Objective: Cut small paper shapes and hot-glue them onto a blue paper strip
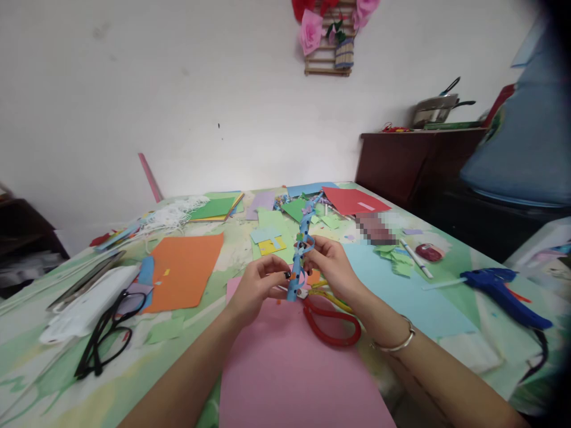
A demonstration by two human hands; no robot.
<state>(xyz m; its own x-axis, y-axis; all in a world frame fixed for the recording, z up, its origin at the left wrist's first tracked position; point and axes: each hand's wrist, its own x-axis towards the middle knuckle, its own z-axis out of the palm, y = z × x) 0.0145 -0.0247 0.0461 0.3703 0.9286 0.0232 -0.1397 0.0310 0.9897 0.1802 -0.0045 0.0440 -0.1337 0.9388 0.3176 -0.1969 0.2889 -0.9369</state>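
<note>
On the left of the counter [151,368], a pair of black glasses [99,345] lies near the wearer's forearm, where a careless sweep of the elbow could knock or scratch them. Next comes an orange sheet [185,267], loose enough to slide if a sleeve or wrist catches its edge. At the centre, the left hand [263,282] has its grip pinched around the lower part of a blue dotted tube [297,270], which is held slanting above a pink sheet [294,368]; pressing too hard there would probably crease or flatten the paper. Thin curled strips stand off the tube, and a tug from the right hand [330,261], whose grip is closed about its middle, could tear one or pull the winding loose. Just below that hand, red-handled scissors [332,340] and a yellow-handled pair lie with metal close to the tube's lower end, so a dropping wrist might nudge a blade into paper or fingers. Farther right, a blue glue gun [504,291] rests beside a pale blue sheet [401,297]; whether it is hot cannot be told, but if so, stray glue could mark that sheet.
</note>
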